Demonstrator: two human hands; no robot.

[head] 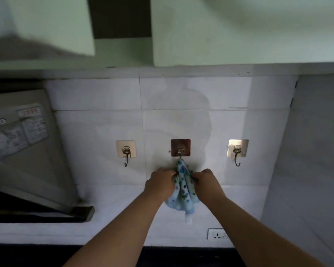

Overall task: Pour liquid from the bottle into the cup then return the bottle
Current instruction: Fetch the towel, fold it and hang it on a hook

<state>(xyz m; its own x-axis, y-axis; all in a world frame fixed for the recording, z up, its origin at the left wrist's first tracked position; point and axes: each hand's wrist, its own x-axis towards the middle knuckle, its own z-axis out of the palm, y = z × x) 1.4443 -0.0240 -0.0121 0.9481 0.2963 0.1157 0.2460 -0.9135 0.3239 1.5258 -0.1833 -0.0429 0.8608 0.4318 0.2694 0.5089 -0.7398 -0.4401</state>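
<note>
While both bare forearms reach up toward the tiled wall (96, 132), the left hand (159, 183) curls its fingers into the left side of a soft, spotted, pale blue cloth (182, 186), its knuckles bunched against the fabric. At far left a slanted metal range hood (27, 151) with a dull brushed face carries several printed stickers, and its dark lower lip juts out beneath. Next comes a square adhesive pad with a bare curved metal hook (126, 153). The middle hook (180, 149), on a darker square pad, carries the cloth, which hangs in loose folds with a rounded bottom edge and a small white tag below. The right hand (206, 183) grips the right side of the same cloth, fingers folded round the gathered fabric, so the two hands squeeze it between them. Further right a third hook (237, 152) on a shiny square pad hangs bare. Low on the wall, by the right forearm, sits a white socket plate (215, 233). Pale green cabinets (239, 31) with flat, smooth faces hang overhead. Neither bottle nor cup shows in this view.
</note>
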